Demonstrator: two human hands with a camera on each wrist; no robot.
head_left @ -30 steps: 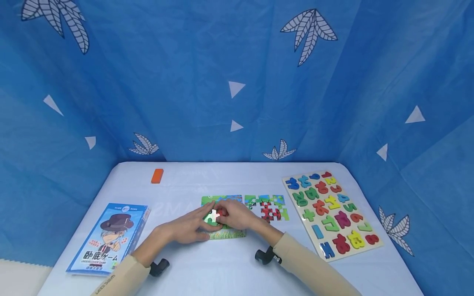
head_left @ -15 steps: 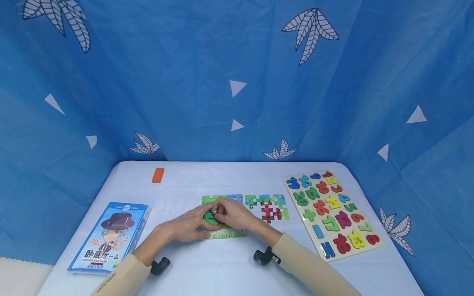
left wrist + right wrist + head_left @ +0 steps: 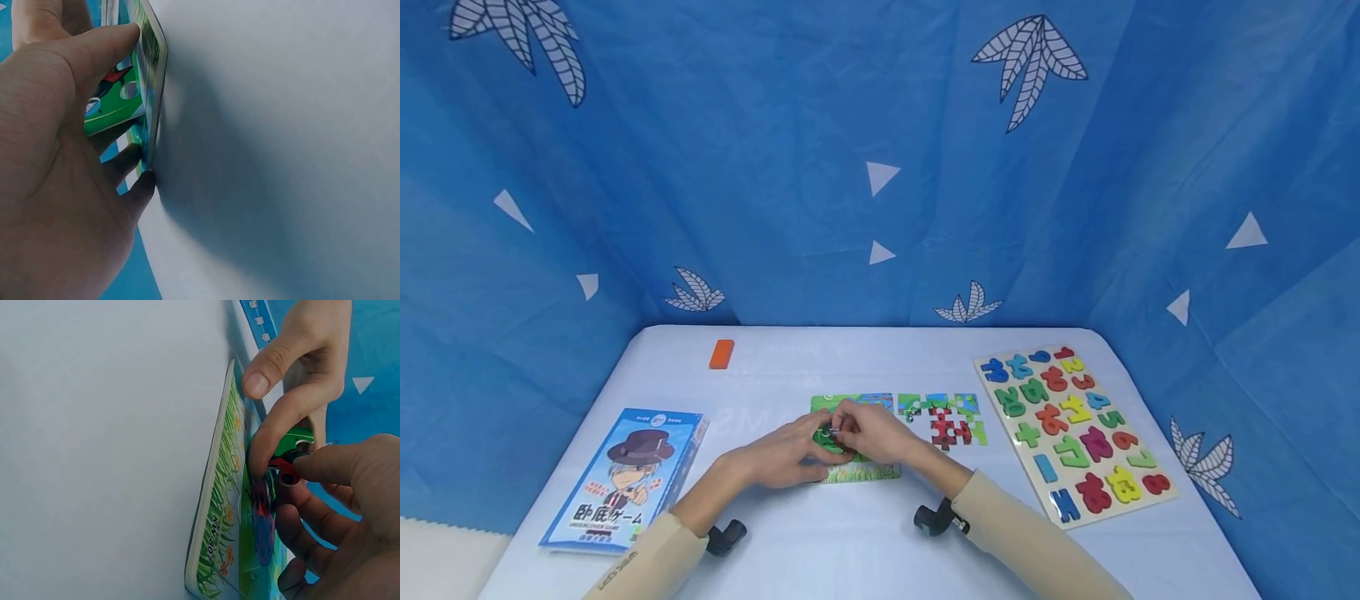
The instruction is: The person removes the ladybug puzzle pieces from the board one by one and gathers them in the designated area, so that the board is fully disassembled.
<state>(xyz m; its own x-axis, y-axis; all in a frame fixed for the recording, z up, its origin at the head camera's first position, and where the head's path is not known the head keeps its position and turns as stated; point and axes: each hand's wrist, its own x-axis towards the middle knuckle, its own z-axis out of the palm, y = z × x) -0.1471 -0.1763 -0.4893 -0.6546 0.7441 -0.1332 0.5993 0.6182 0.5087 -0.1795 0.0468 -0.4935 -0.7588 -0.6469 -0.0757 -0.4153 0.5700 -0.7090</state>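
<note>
A puzzle board (image 3: pixel 863 474) with a grassy lower edge lies flat on the white table, partly hidden under both hands. My right hand (image 3: pixel 874 433) pinches a green and red piece (image 3: pixel 287 473) between thumb and fingers over the board's left part; in the left wrist view this piece (image 3: pixel 103 114) stands tilted. My left hand (image 3: pixel 784 456) lies at the board's left side, fingers extended; its thumb touches the board's edge and its index finger reaches down beside the piece. Right of the board, several joined pieces (image 3: pixel 942 432) show red, green and blue.
On the right lies a number board (image 3: pixel 1027 457) with coloured numerals. A blue and white box (image 3: pixel 625 479) with a hatted cartoon figure is at the left. An orange block (image 3: pixel 722 354) lies at the back left. A blue curtain (image 3: pixel 790 167) stands behind the table.
The piece at my right fingertips has turned from showing its face to being tilted and mostly covered by the fingers. My left hand has barely moved.
</note>
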